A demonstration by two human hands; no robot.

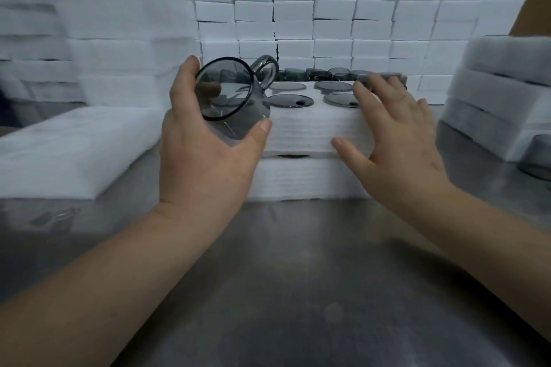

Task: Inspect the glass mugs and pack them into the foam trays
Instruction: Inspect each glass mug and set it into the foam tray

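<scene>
1. One smoky grey glass mug (229, 92) is in the left hand (202, 164), tipped on its side so the dark rim faces the camera and the handle (268, 71) points up and to the right.
2. That hand grips the mug's body: the thumb (262, 128) presses the lower right side and the fingers curl round the far left side.
3. It is held in the air at the left end of the top tray (301, 131), just in front of it.
4. Four round dark glass faces (290, 101) show in the tray's pockets, two rows of two; whether they are bases or mouths is unclear.
5. The right hand (396, 140) lies spread and flat on the tray's right part, fingers straight on the top, thumb against the front face, holding nothing.
6. The top tray sits on a second tray (298, 179), and both stand on a metal table (298, 277).
7. Behind the trays, more grey mugs (316, 73) stand in a row.
8. Behind them rises a wall of white foam blocks (334, 9).
9. To the left lies a thick foam slab (74, 143), blurred.
10. To the right stands a foam stack (501, 92), with another mug (536, 158) on the table beside it at the picture's edge.
</scene>
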